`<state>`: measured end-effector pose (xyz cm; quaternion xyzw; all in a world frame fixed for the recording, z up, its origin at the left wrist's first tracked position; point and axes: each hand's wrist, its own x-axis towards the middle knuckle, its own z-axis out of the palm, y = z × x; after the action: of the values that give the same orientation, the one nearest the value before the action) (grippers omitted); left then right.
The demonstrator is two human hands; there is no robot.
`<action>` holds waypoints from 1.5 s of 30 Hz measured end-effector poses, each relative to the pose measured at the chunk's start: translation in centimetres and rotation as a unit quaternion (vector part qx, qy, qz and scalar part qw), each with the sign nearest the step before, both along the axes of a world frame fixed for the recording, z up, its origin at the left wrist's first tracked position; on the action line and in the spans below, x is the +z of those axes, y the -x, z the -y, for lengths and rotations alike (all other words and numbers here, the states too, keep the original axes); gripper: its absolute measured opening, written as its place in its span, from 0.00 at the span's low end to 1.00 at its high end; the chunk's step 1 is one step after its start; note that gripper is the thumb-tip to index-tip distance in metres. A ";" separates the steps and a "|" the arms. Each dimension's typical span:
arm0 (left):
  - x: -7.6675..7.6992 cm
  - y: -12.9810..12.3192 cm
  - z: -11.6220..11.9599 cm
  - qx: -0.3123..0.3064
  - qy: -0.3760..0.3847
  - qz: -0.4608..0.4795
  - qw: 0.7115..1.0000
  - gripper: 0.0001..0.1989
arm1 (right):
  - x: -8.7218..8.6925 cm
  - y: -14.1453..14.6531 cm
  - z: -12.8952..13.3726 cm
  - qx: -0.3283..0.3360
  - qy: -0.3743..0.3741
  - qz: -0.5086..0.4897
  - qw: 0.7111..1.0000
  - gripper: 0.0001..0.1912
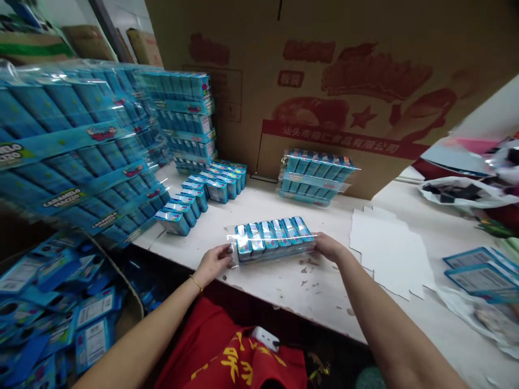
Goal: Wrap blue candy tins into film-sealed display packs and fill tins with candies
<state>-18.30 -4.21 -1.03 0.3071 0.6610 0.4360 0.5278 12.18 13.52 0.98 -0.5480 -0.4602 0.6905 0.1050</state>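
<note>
Between my two hands, on the white table [279,292], is a row of several small blue tins [272,237] inside a clear plastic sleeve. My left hand [214,265] pinches the sleeve's left end, thumb and fingers pressed together. At the other end my right hand [326,246] grips the right side of the pack, its fingers partly hidden behind it. Loose blue tins [203,186] stand in rows to the left. Behind the held pack stands a wrapped pack [314,181] of similar tins.
Wrapped packs [81,140] are piled high on the left, with another stack [186,119] behind. A box of blue cartons [60,302] sits lower left. A large cardboard box [243,65] blocks the back. White card sheets [389,248] and blue cards [482,273] lie right.
</note>
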 end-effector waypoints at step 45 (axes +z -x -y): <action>12.0 2.4 -10.7 -0.051 -0.033 -0.079 0.995 0.19 | 9.2 2.1 -4.1 -0.109 -0.198 0.022 0.974 0.09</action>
<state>-20.73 6.49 10.95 0.3914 0.6690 0.4045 0.4854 10.06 17.62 10.15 -0.5784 -0.5277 0.5574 0.2762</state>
